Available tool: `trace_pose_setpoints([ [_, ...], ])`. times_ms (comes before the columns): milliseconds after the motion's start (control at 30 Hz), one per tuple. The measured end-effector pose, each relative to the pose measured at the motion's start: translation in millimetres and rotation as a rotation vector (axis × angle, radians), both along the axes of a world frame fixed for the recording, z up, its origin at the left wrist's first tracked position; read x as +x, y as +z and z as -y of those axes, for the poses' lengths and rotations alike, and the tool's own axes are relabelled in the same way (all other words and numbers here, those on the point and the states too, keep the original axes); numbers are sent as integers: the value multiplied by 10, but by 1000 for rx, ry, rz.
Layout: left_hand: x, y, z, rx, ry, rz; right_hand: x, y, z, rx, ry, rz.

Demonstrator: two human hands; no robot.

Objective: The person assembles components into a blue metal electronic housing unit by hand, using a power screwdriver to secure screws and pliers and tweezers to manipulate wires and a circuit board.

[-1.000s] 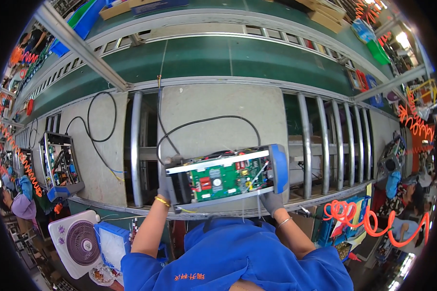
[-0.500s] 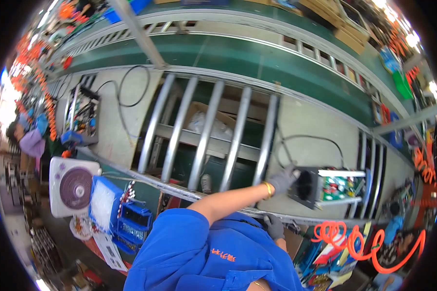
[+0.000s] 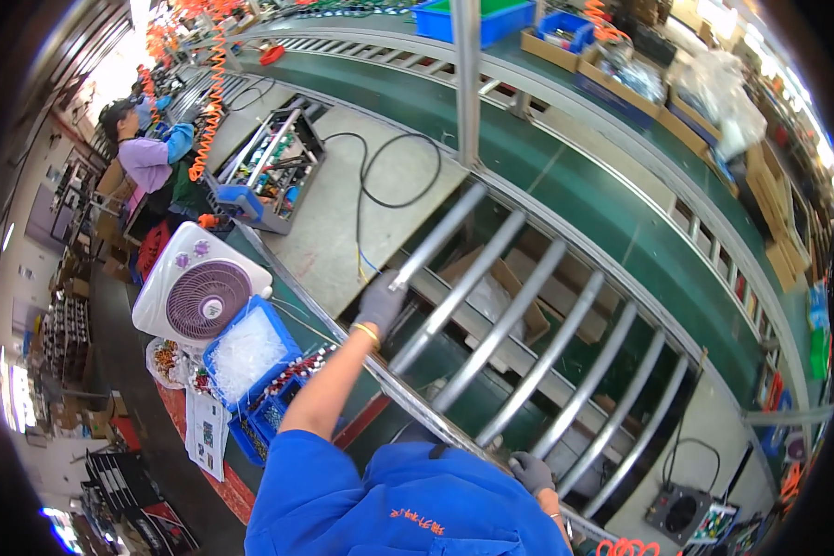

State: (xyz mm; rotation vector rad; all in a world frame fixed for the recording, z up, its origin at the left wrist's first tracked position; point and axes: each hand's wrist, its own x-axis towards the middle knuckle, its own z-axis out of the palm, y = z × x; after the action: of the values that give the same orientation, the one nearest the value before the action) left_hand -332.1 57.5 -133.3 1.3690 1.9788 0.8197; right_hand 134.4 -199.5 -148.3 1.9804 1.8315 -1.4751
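My left hand [image 3: 382, 304], in a grey glove with a yellow band at the wrist, is stretched out over the lower end of the leftmost metal roller [image 3: 440, 236]. Its fingers look extended, with nothing seen in them, close to the corner of a pale board [image 3: 343, 246]; whether they touch it I cannot tell. My right hand [image 3: 533, 473], also gloved, is close to my body at the near rail [image 3: 435, 422]. Its fingers are curled, and what they hold, if anything, is hidden. An open metal-cased unit [image 3: 283, 171] with wiring inside sits on the pale board.
A black cable [image 3: 366, 181] loops across the board. To the left stand a white fan [image 3: 204, 287] and blue bins [image 3: 250, 352] of small parts. Another cased unit [image 3: 681, 510] is at the lower right. A co-worker [image 3: 144, 153] is at the far left, and a metal post [image 3: 468, 88] rises beyond the rollers.
My view has swung left. My left hand has left the cased unit on the right and moved across to the left end of the rollers. My right hand stays near my body.
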Motion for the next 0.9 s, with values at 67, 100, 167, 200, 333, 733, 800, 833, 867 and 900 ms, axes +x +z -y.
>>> trace_pose_setpoints([
  [67, -1223, -91, -163, 160, 216, -381, -283, 29, -300, -5, 79, -18],
  [100, -1622, -47, -322, 199, 243, -411, -370, 18, -403, -31, 92, -2],
  [167, -2409, 233, -558, 146, 316, -605, -636, 13, -658, -27, 149, 18],
  [200, -2715, 394, -665, 49, 347, -755, -776, 22, -804, -56, 217, 40],
  [333, -3283, 968, -1194, -110, 472, -1051, -1364, -16, -1421, -11, 382, 68],
  [733, -4061, 792, -1224, 120, 479, -1013, -4469, 38, -3851, 771, 808, -72],
  [800, -3958, 809, -1185, 199, 481, -1041, -4816, -124, -4012, 794, 824, -36],
  [833, -3889, 767, -1196, 191, 479, -1042, -4888, -232, -4037, 794, 806, -1],
  [867, -3819, 739, -1211, 209, 469, -1028, -4860, -330, -4024, 788, 806, -4],
  [900, -3783, 736, -1149, 222, 468, -1022, -4810, -412, -3958, 752, 818, 74],
])
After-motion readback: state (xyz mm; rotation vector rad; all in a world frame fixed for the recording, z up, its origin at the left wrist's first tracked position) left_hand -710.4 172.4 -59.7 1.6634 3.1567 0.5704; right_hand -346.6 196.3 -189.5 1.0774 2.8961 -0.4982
